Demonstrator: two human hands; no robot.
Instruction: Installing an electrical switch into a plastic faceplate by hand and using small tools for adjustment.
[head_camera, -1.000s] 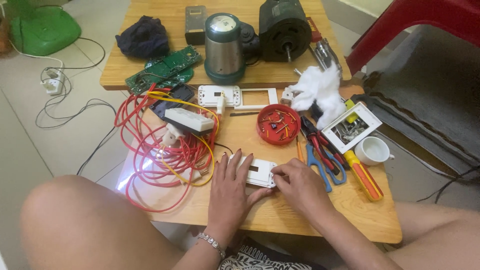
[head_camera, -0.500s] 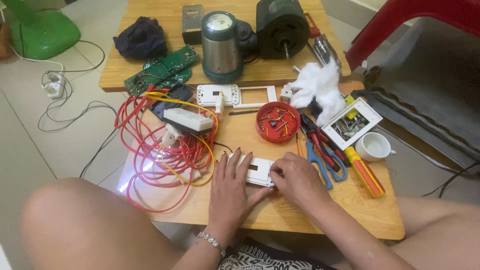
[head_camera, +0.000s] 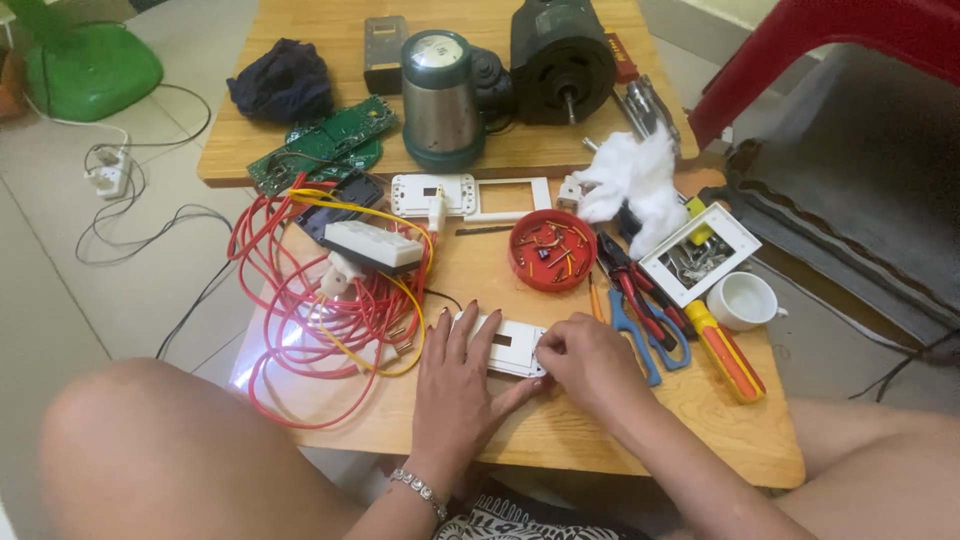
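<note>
Little has shifted since the earlier frames: both hands stay on the same white switch plate (head_camera: 508, 345) at lower centre of the frame, and only the right hand (head_camera: 590, 362) has curled a touch tighter over the plate's right end. That hand is half closed, its fingertips pinching the plate's right edge, though the knuckles hide just how they grip. The left hand (head_camera: 455, 385) lies flat and open, fingers spread, pressing on the plate's left end so that the plate runs out from under its fingertips toward the right hand. The plate rests flat on the low wooden table (head_camera: 560, 430), its rectangular slot showing between the two hands.

Just left of the left hand sprawls a tangle of red and yellow wires (head_camera: 320, 310), with a white terminal block (head_camera: 372, 245) lying on top. Right of the right hand lie blue-handled scissors (head_camera: 640, 335), red-handled pliers (head_camera: 630, 285) and an orange and yellow screwdriver (head_camera: 725, 350), then a white cup (head_camera: 742, 300). Farther up sit a red round lid (head_camera: 551, 250) holding small bits, a white frame tray (head_camera: 698, 252) and a wad of white cotton (head_camera: 630, 180). At the upper part of the frame stand a green circuit board (head_camera: 325, 140), a steel kettle (head_camera: 440, 95), a dark motor (head_camera: 560, 55) and a dark cloth (head_camera: 280, 80).
</note>
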